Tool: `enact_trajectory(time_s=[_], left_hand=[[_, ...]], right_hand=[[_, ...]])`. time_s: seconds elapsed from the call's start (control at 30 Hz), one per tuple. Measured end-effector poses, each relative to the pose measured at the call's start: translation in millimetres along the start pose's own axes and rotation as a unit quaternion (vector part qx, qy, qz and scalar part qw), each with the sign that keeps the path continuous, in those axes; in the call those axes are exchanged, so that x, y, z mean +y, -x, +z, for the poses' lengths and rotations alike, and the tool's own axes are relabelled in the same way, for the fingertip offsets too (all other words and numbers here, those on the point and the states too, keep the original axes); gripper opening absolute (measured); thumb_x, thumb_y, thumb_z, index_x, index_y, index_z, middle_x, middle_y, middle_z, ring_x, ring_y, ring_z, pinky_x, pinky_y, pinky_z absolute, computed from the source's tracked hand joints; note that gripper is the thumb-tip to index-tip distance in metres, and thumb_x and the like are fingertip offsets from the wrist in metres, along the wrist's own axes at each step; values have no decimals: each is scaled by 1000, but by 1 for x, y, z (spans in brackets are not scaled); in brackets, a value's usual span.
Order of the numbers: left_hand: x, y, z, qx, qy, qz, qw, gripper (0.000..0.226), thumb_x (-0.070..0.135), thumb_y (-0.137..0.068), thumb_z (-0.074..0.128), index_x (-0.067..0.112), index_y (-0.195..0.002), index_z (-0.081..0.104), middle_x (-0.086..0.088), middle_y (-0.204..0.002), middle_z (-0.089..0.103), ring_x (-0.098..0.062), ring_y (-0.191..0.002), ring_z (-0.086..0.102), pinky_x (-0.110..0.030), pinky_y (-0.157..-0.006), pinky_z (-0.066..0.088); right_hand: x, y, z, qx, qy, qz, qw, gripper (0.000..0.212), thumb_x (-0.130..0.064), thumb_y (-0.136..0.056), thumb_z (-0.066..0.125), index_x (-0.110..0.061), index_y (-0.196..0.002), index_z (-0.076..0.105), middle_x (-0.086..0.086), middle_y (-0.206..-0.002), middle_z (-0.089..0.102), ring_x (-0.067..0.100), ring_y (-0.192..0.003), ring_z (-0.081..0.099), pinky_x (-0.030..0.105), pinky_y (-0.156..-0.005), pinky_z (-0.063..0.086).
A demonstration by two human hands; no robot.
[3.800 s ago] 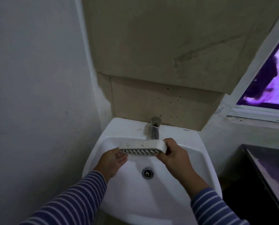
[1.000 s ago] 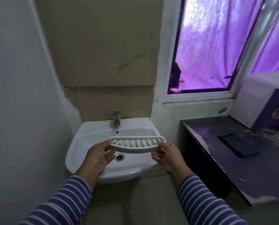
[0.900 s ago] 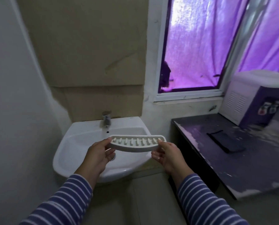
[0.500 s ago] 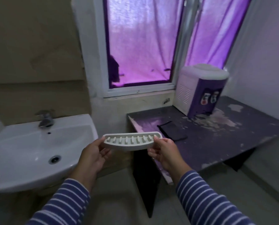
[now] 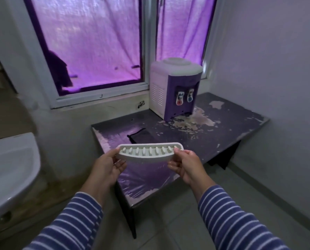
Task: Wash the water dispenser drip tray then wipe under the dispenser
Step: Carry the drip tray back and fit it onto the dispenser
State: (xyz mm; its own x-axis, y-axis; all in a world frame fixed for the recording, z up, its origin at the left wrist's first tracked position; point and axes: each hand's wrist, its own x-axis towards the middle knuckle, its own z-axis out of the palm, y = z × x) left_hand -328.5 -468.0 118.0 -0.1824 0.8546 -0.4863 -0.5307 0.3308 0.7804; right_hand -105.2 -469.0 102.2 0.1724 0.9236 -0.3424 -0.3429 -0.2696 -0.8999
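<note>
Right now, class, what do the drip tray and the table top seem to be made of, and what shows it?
The drip tray is probably moulded white plastic, matte: one smooth piece with rounded ribs. The table top seems to be board under a dark glossy film, which shines and is peeled in pale patches.

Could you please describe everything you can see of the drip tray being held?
The drip tray is a white, plastic-looking, shallow piece with a bowed near wall and a row of raised oval ribs inside. It is held roughly level, open side up, in the air over the near part of the dark table. The left hand holds its left end and the right hand its right end, thumbs on top.
</note>
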Motion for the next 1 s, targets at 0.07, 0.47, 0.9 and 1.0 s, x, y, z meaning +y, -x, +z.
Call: enact_trajectory(time_s=[0.07, 0.47, 0.9, 1.0], left_hand=[[-5, -14, 18, -3, -4, -4, 1000, 12, 17, -90, 58, 7, -95, 61, -10, -84, 62, -21, -76, 59, -30, -68, 50], [-9, -134, 145, -19, -26, -8, 999, 11, 14, -92, 53, 7, -99, 58, -9, -82, 60, -21, -71, 57, -31, -65, 47], [-17, -233, 259, -14, -24, -14, 1000, 9, 8, -93, 52, 3, -96, 58, -11, -76, 58, -19, -65, 55, -29, -62, 47], [-27, -259, 283, 9, -10, -2, 1000, 13, 9, -93, 53, 3, -103, 57, -12, -79, 59, -20, -66, 57, -31, -67, 49]], right_hand=[[-3, -17, -11, 11, -8, 8, 1000, 24, -18, -93, 60, -5, -109, 50, 11, -74, 60, 18, -51, 60, 29, -47, 54], [-64, -172, -46, 50, -10, 20, 999, 14, -15, -92, 60, -10, -98, 49, 11, -78, 60, 20, -56, 58, 31, -51, 56], [-116, -316, -91, 43, -3, 36, 998, 14, -15, -92, 60, -10, -100, 49, 13, -80, 61, 25, -65, 62, 38, -60, 59], [-130, -359, -102, 15, 7, 38, 999, 13, -14, -92, 60, -10, -99, 50, 13, -83, 61, 26, -68, 62, 42, -72, 57]])
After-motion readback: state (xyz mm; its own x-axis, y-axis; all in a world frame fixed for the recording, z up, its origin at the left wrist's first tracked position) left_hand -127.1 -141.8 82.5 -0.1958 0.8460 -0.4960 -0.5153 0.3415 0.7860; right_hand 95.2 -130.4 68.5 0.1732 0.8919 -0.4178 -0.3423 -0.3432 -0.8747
